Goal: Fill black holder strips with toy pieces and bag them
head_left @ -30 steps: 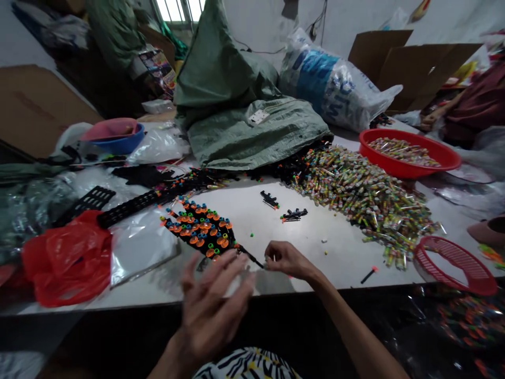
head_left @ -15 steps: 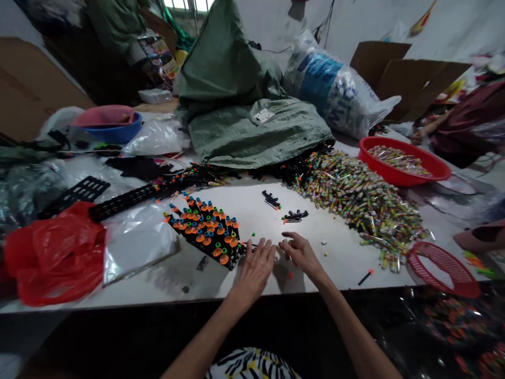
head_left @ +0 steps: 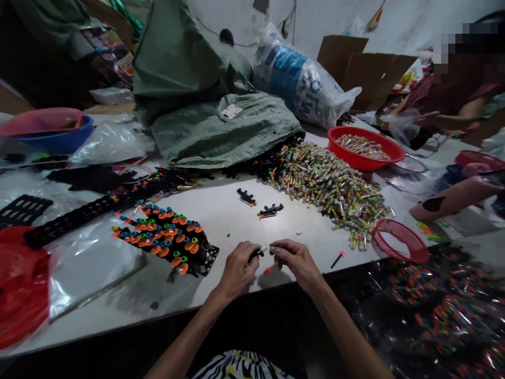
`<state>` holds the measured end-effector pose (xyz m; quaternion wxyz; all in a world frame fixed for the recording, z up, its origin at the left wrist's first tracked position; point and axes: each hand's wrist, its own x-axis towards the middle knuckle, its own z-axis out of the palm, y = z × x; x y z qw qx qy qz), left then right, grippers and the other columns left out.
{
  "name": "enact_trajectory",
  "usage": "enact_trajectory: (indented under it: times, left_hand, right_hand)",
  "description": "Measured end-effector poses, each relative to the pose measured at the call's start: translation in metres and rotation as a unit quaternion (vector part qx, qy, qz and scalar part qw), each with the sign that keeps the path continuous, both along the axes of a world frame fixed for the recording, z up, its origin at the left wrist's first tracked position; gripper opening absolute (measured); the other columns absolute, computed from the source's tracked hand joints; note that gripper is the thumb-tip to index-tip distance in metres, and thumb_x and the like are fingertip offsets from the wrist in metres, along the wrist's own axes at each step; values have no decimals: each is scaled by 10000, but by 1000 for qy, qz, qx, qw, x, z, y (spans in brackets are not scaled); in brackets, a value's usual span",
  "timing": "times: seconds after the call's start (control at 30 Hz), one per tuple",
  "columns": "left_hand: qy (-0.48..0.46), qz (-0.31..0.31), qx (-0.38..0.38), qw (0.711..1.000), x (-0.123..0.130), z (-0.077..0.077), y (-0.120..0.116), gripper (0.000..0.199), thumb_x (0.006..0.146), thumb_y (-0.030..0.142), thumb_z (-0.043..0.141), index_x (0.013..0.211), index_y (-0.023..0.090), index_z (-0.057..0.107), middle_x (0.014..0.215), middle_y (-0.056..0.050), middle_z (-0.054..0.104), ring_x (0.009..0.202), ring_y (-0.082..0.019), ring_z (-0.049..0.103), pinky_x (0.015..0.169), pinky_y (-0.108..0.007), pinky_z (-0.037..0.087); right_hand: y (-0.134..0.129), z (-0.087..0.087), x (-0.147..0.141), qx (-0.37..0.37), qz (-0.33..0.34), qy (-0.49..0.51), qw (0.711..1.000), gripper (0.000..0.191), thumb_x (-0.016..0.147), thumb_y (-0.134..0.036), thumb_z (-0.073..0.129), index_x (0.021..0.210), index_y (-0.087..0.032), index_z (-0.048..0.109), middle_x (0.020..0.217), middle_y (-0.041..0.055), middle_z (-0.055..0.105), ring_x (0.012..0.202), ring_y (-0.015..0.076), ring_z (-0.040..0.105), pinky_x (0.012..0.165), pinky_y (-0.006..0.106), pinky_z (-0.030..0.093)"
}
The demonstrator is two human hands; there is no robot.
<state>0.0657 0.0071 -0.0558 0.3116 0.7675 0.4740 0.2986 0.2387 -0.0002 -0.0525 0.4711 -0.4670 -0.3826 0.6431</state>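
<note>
My left hand [head_left: 239,268] is closed around a small black plastic part [head_left: 255,255], whose end pokes out past the thumb beside a whitish bit. Facing it, my right hand [head_left: 294,260] pinches a tiny piece [head_left: 272,251] between thumb and fingertips; its kind is too small to make out. A small gap separates the two hands, just above the white table. An orange bit [head_left: 268,271] lies below them. Beyond them rest two black toy guns, one [head_left: 246,197] farther back and one [head_left: 271,211] nearer. To the left are stacked black toy pieces with orange suction cups [head_left: 161,234].
A large heap of small colourful tubes [head_left: 327,184] covers the table's right side, by a red basin [head_left: 365,160] and a red plastic basket [head_left: 399,241]. Green sacking [head_left: 224,131] stands behind. Clear plastic bags [head_left: 94,263] lie left. Another person [head_left: 453,100] sits far right.
My view has swung to the right. My left hand, flat by the stacked toy pieces before, is now off them and closed on a black part. My right fingers have come together in a pinch.
</note>
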Motion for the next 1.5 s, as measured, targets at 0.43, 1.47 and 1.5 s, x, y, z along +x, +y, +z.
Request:
enact_trajectory:
  times: [0.43,1.47,1.5]
  left_hand:
    - [262,-101,35,959,-3,23,-27,334,836,125,386,1132,250,475,979,-38,507,989,-210,449,788,-356,445]
    - [-81,439,287,847,-126,53,-43,293,830,230,517,1115,218,587,1188,-55,545,1114,-199,499,983,-383,382]
    - [-109,455,272,841,-129,43,-38,325,837,264,507,1154,213,559,1224,-60,517,1141,-202,479,996,-378,371]
  right_hand:
    - [-2,12,6,67,160,-113,978,194,732,-321,641,801,-139,636,622,-13,564,515,97,530,527,232,434]
    - [62,-45,-121,198,175,-142,954,79,708,-157,454,734,-170,527,681,12,569,624,141,542,568,240,407]
    - [63,-44,-119,220,185,-169,943,103,697,-133,436,724,-172,527,676,11,566,623,140,532,565,236,394]
